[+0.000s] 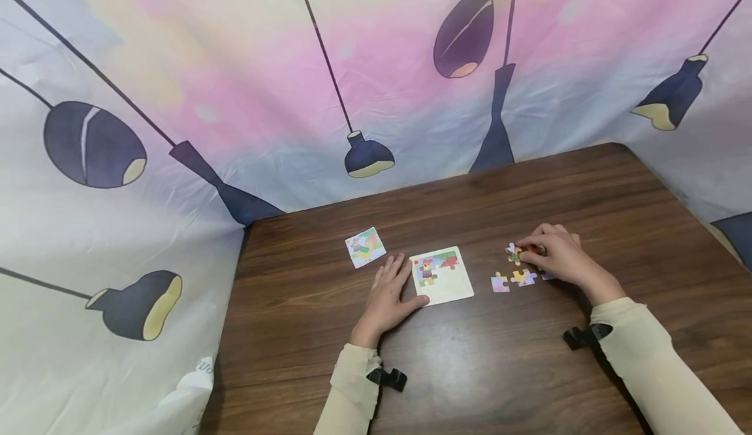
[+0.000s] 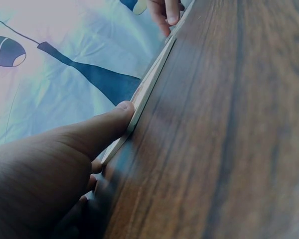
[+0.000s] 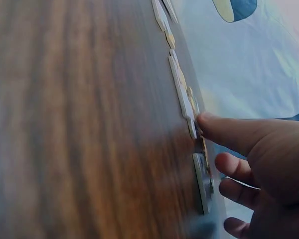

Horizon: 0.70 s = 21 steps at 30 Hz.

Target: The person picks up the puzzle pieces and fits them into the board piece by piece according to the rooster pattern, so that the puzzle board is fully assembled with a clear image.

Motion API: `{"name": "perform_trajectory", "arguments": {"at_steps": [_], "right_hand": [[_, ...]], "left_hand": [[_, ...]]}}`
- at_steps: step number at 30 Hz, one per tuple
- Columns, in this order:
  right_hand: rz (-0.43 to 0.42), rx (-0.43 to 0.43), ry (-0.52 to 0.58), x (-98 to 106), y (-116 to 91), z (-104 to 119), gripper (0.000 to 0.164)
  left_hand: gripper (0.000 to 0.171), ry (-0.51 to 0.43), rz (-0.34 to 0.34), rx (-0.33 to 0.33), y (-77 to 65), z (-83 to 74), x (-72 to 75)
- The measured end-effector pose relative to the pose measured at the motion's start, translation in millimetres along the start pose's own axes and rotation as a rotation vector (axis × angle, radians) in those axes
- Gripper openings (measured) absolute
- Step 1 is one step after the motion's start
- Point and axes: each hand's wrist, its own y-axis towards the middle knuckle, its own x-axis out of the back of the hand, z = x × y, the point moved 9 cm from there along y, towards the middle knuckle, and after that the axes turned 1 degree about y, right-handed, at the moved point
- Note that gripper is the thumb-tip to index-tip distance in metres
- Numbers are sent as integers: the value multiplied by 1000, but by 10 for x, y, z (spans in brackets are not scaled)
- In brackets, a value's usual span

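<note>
A white square puzzle board (image 1: pixel 452 288) lies on the table, with colourful pieces fitted along its top and left side. My left hand (image 1: pixel 386 298) rests at its left side, fingers extended, thumb touching the lower left corner. In the left wrist view, the thumb (image 2: pixel 107 124) presses on the board's edge (image 2: pixel 149 89). To the right, my right hand (image 1: pixel 558 255) has thumb and forefinger at a green and red puzzle piece (image 1: pixel 514 254), seemingly pinching it. Other loose pieces, a lilac one (image 1: pixel 500 283) and a yellow-lilac one (image 1: pixel 524 278), lie nearby; the hand partly hides more.
A small square picture card (image 1: pixel 365 247) lies behind the left hand. The brown wooden table (image 1: pixel 470 370) meets a hanging cloth (image 1: pixel 247 95) printed with lamps at its back and sides. Dark straps with small cameras (image 1: pixel 390 379) sit on both wrists.
</note>
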Motion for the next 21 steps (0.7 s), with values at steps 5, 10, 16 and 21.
{"name": "perform_trajectory", "arguments": {"at_steps": [5, 10, 16, 21], "right_hand": [[-27, 14, -4, 37, 34, 19, 25], [42, 15, 1, 38, 31, 11, 31], [82, 18, -18, 11, 52, 24, 31], [97, 43, -65, -24, 54, 90, 25]], "left_hand": [[87, -3, 1, -5, 1, -6, -6], [87, -10, -2, -9, 6, -12, 0], [87, -15, 0, -9, 1, -18, 3], [87, -16, 1, -5, 5, -11, 2]]}}
